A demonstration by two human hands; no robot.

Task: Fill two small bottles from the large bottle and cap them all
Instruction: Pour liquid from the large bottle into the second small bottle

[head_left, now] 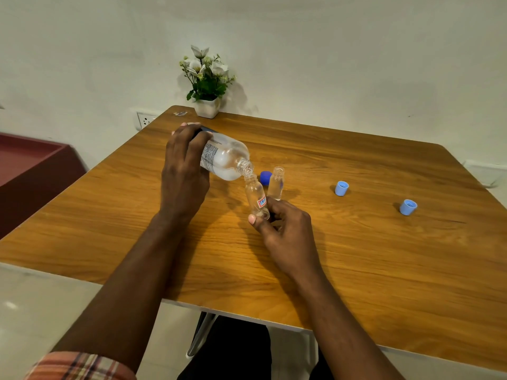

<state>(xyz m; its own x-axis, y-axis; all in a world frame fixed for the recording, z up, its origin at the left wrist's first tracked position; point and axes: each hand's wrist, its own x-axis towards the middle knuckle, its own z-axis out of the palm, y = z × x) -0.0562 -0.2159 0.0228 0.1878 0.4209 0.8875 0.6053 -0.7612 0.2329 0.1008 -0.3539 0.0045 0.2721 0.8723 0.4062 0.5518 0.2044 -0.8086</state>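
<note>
Hands (186, 163) (285, 229) grip large bottle (225, 157), small bottle (256, 197); second (276, 183) stands; three caps (265, 178) (341, 188) (408, 207).

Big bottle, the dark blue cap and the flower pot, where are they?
Big bottle (225, 157): head view, its clear shoulder.
Dark blue cap (265, 177): head view, its side.
Flower pot (206, 107): head view, its white front.

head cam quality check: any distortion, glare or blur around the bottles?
Head view: wide-angle, the table edges bow slightly. Head view: soft light, the flower pot throws a faint shadow rightward on the wall. Head view: large bottle and held small bottle are sharp with no motion blur, but their clear walls and faint highlights make the liquid level hard to read.
</note>
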